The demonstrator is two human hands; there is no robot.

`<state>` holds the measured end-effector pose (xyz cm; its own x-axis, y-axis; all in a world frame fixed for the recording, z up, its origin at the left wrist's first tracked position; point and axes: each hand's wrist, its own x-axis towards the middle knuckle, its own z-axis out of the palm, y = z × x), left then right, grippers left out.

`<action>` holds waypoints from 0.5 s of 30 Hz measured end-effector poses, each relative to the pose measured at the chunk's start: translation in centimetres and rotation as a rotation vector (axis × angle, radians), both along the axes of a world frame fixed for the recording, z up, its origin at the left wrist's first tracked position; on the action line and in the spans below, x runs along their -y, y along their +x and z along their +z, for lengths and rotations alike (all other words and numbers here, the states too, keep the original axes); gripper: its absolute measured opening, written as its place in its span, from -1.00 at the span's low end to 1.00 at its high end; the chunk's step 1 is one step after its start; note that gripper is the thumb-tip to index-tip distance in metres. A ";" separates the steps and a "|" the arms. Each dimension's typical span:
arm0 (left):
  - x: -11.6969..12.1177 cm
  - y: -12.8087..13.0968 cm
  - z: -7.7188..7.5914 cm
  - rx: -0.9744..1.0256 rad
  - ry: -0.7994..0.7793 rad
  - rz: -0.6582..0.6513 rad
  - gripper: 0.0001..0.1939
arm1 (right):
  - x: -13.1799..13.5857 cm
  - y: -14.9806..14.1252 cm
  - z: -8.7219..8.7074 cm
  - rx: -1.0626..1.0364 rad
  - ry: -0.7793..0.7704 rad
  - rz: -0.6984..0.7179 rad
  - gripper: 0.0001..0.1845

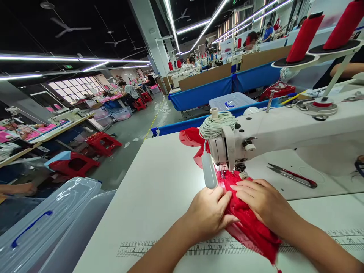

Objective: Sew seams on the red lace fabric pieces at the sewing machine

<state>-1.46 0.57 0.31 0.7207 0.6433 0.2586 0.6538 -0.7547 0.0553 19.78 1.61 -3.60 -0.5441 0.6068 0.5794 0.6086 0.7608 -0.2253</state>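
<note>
A piece of sheer red fabric [241, 216] lies under the needle of a white sewing machine [273, 125]. Its near end trails to a point over the printed ruler, and another part shows behind the machine head. My left hand [209, 210] is closed on the fabric's left edge close to the presser foot [223, 173], the thumb lying over the cloth. On the right side, my right hand [263, 201] rests with its fingers stretched flat on the fabric; its thumb is hidden. A small grey lamp [209, 170] hangs just above my left fingers.
Red-handled thread snips [292, 176] lie on the machine bed to the right. A ruler scale [159, 248] runs along the white table. Red thread cones [305, 38] stand at upper right. A lidded plastic bin [54, 212] sits at left, near another person's hand [27, 189].
</note>
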 end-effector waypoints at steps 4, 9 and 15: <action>0.3 -0.1 -0.3 -0.020 0.049 0.027 -0.16 | 0.1 -0.1 0.4 -0.006 0.011 -0.021 -0.73; 0.5 -0.4 -0.9 -0.014 0.127 0.077 -0.15 | 0.1 -0.1 0.7 0.013 0.015 -0.022 -0.67; 0.5 -0.5 -0.6 -0.008 0.176 0.108 -0.18 | -0.2 0.0 0.5 0.052 0.028 -0.018 -0.68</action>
